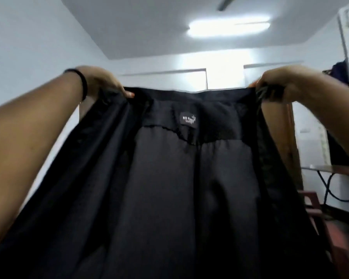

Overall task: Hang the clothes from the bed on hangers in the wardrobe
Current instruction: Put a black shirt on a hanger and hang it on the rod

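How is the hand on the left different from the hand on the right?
The left hand has a dark band round its wrist; the right hand has a bare wrist. On the left hand a fingertip with a reddish nail shows over the black garment; the right hand's fingertips are mostly tucked into the cloth. Both are raised and grip the garment's top edge, one at each end, stretching it wide.

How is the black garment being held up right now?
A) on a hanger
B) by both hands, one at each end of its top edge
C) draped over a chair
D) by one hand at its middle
B: the left hand and right hand each grip an end of the black garment at its top edge.
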`<move>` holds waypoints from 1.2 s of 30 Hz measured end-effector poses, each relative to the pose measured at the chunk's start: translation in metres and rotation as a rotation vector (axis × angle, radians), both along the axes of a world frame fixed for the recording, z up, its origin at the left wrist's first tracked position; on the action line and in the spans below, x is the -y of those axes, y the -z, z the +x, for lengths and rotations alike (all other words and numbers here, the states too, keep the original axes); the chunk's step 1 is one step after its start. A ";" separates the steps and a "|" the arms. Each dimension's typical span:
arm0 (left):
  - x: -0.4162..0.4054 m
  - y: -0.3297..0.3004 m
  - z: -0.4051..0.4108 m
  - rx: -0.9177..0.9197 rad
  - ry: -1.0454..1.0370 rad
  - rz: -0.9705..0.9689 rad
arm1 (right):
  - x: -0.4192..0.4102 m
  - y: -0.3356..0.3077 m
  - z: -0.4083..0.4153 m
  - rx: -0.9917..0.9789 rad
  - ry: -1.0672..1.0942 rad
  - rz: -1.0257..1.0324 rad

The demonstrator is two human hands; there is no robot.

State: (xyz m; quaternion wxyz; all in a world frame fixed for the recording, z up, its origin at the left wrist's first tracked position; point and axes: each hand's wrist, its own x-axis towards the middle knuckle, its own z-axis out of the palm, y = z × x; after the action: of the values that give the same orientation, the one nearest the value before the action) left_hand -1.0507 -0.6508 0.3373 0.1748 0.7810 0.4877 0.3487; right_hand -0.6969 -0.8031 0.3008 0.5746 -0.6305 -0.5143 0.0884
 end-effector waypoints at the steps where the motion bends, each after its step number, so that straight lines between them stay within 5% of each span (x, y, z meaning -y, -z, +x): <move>1: -0.003 0.025 0.007 -0.009 -0.006 -0.027 | -0.019 0.027 0.005 -0.022 0.022 -0.060; 7: -0.097 0.275 0.044 -0.240 -0.114 -0.066 | -0.123 0.217 0.028 -0.208 0.145 -0.321; 14: -0.159 0.517 0.061 -0.124 -0.205 -0.328 | -0.217 0.435 0.028 -0.193 0.295 -0.488; 22: -0.234 0.594 0.079 -0.113 -0.302 -0.306 | -0.303 0.530 0.043 -0.153 0.357 -0.509; 29: -0.285 0.649 0.077 -0.186 -0.334 -0.340 | -0.343 0.576 0.064 0.356 0.308 -0.742; 36: -0.283 0.704 0.067 -0.093 -0.365 -0.388 | -0.350 0.632 0.073 0.640 0.254 -0.830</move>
State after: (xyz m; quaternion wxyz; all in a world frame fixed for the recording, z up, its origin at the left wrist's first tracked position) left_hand -0.9837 -0.3676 -0.3663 0.2328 0.6473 0.6855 0.2385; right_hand -0.6243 -0.4531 -0.3311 0.0980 -0.8572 -0.5053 0.0173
